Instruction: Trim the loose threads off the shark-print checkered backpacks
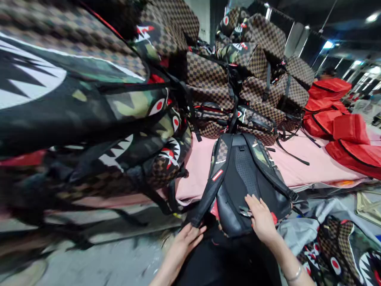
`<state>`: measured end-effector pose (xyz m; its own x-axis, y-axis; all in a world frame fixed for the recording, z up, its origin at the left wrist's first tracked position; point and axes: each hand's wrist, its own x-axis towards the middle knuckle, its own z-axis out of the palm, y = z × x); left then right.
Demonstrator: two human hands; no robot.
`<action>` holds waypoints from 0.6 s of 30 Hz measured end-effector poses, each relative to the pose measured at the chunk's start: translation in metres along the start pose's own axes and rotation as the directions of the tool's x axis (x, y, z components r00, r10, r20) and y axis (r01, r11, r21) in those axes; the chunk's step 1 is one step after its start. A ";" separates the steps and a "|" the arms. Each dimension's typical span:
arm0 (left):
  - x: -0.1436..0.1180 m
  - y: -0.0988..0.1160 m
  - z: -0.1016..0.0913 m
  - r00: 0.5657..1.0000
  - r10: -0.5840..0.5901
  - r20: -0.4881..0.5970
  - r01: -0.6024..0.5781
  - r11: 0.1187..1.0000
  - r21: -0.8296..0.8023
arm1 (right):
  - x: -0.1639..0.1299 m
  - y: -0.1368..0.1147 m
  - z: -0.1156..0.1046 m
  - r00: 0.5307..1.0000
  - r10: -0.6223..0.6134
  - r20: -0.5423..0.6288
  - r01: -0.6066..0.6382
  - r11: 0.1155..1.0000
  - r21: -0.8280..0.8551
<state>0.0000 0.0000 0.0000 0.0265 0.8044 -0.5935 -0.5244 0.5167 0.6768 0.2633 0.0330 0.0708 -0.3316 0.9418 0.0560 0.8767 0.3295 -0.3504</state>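
Observation:
A black backpack (238,190) lies back side up at the edge of the pink-covered table, its bottom toward me. Checkered and camouflage panels show along its sides. My left hand (187,238) pinches the lower end of the left shoulder strap (210,194), which carries a red-and-white label. On the lower back panel rests my right hand (262,219), its fingers bent. A small shiny metal tool (245,213) sticks out from under those fingers; its exact kind is mostly hidden. The other shoulder strap (272,174) lies along the backpack's right side.
Stacked checkered backpacks (208,87) stand behind, and a tall pile with shark-mouth prints (119,131) fills the left. Red bags (336,119) lie at the right, near a partly seen person. Below right, more patterned bags (342,250) sit by grey sheeting (300,234).

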 end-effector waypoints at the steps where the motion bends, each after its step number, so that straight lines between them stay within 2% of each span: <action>1: -0.001 0.001 0.000 1.000 0.009 -0.002 -0.009 1.000 0.004 | -0.002 0.003 0.001 1.000 -0.005 0.000 0.005 1.000 0.013; 6: -0.003 0.002 -0.001 1.000 0.026 0.008 -0.027 0.998 0.051 | -0.020 0.022 0.005 0.994 -0.038 -0.102 0.054 0.986 0.158; 8: -0.003 0.002 -0.002 1.000 0.025 0.006 -0.025 0.997 0.071 | -0.032 0.031 0.006 0.979 0.011 -0.206 0.041 0.968 0.248; 9: -0.003 0.003 -0.003 1.000 0.027 -0.003 -0.027 0.996 0.082 | -0.039 0.036 0.005 0.961 0.074 -0.268 0.009 0.955 0.296; 12: -0.003 0.006 -0.003 0.997 0.072 -0.033 -0.068 0.991 0.112 | -0.058 0.050 0.002 0.850 0.325 -0.414 -0.118 0.885 0.450; 14: -0.003 0.010 0.001 0.991 0.117 -0.072 -0.108 0.987 0.121 | -0.067 0.058 -0.001 0.765 0.452 -0.459 -0.169 0.828 0.534; 16: -0.005 0.016 0.008 0.978 0.171 -0.122 -0.146 0.971 0.189 | -0.074 0.063 -0.002 0.701 0.532 -0.475 -0.194 0.783 0.591; 18: -0.009 0.021 0.015 0.961 0.254 -0.114 -0.207 0.926 0.315 | -0.077 0.065 -0.001 0.660 0.580 -0.478 -0.200 0.749 0.632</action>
<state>0.0018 0.0085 0.0262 -0.2047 0.8701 -0.4483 -0.2230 0.4045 0.8869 0.3462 -0.0182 0.0445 0.4558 0.8447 0.2804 0.5026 0.0158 -0.8644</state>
